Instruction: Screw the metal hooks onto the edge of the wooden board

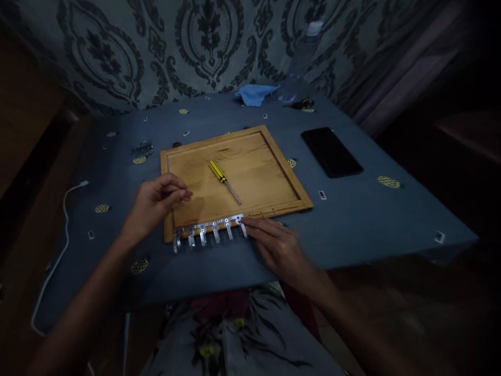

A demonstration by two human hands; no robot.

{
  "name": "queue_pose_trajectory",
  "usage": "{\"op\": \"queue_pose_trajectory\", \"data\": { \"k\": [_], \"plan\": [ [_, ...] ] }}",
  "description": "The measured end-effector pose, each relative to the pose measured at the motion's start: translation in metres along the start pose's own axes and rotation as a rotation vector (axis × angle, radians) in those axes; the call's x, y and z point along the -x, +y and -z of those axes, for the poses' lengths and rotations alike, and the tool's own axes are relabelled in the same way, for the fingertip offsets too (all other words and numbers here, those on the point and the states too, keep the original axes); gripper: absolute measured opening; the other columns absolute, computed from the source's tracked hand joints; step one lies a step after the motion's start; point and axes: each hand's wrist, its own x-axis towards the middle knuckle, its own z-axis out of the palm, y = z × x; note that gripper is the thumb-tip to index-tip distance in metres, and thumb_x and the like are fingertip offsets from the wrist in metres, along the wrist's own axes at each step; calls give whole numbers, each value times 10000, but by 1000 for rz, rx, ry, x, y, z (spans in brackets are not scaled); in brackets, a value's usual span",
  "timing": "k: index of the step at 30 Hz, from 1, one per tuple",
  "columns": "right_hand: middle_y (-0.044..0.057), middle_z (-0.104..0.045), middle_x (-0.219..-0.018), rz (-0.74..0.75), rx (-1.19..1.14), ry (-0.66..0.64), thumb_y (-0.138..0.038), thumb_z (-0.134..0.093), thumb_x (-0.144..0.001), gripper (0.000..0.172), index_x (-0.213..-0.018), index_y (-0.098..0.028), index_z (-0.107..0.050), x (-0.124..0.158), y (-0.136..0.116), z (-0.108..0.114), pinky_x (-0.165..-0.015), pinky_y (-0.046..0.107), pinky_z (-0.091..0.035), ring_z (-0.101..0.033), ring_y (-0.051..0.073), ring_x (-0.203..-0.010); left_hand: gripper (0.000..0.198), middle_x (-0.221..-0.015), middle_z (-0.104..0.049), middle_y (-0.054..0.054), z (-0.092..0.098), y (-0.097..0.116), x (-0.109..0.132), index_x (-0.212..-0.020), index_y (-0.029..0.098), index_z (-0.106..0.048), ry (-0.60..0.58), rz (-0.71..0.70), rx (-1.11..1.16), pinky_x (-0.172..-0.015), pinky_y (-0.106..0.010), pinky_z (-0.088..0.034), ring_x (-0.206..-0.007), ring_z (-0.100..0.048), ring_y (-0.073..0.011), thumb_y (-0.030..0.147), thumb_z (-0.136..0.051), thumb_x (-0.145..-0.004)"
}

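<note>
A wooden framed board (274, 156) lies flat on a blue cloth-covered table (360, 219). A metal hook rail (209, 230) with several hooks rests along the board's near edge. My right hand (276, 245) lies beside the rail's right end, fingertips touching it, fingers mostly extended. My left hand (156, 201) hovers over the board's left edge with fingers pinched together; whatever they hold is too small to make out. A yellow-handled screwdriver (223, 180) lies on the board between the hands.
A black phone (331, 151) lies right of the board. A blue rag (254, 94) and a clear plastic bottle (299, 65) stand at the back. A white cable (64, 219) runs along the left. Small metal parts (143, 148) lie at the upper left.
</note>
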Motion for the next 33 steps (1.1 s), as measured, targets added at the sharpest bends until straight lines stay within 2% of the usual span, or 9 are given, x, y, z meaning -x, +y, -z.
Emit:
{"op": "queue_pose_trajectory", "data": {
  "k": [2, 4, 8, 12, 18, 24, 33],
  "plan": [
    [93, -809, -1174, 5, 12, 13, -12, -477, -944, 372, -1152, -171, -742, 0, 0, 0, -860, 379, -688, -786, 214, -1012, 297, -793, -769, -33, -20, 11, 2, -832, 189, -669, -101, -26, 0, -775, -310, -591, -788, -748, -201, 440, -808, -753],
    [94, -807, -1180, -7, 10, -5, -8, -476, -946, 371, -1151, -170, -739, -1, -1, 1, -865, 374, -684, -784, 213, -1020, 252, -752, -735, -18, -34, 19, 2, -818, 185, -694, -186, -67, -53, -701, -271, -546, -745, -705, -178, 420, -780, -795],
    [104, -797, -1203, -25, -6, -39, -7, -476, -959, 370, -1175, -165, -732, -3, -3, 4, -896, 377, -673, -774, 215, -1048, 201, -750, -685, -12, -52, 25, -3, -773, 179, -726, -270, -201, -123, -646, -246, -472, -712, -620, -148, 371, -759, -821],
    [107, -792, -1211, -30, -9, -44, -11, -480, -960, 380, -1199, -168, -730, -2, -3, 3, -868, 380, -671, -767, 224, -1025, 235, -713, -682, -10, -62, 26, -6, -776, 168, -715, -376, -114, -29, -628, -242, -477, -667, -605, -144, 392, -768, -823],
    [98, -778, -1258, -62, -29, -100, -35, -493, -968, 399, -1262, -190, -716, 0, -2, 3, -882, 390, -664, -756, 229, -1046, 121, -723, -704, -9, -73, 16, -6, -845, 158, -747, -481, -53, 13, -588, -220, -478, -621, -604, -128, 269, -705, -822],
    [101, -768, -1290, -67, -51, -118, -16, -458, -968, 453, -1292, -199, -716, -2, -4, 5, -871, 393, -665, -754, 229, -1057, 105, -738, -710, -12, -78, 8, -7, -850, 163, -745, -469, -161, -163, -617, -222, -463, -668, -614, -135, 205, -650, -869],
    [83, -779, -1254, -86, -35, -132, -19, -475, -962, 425, -1260, -199, -719, -3, -5, 8, -814, 367, -656, -747, 216, -996, 66, -769, -702, -4, -82, -1, -10, -827, 170, -722, -461, -237, -206, -658, -224, -469, -711, -624, -133, 182, -675, -871]
  ]
}}
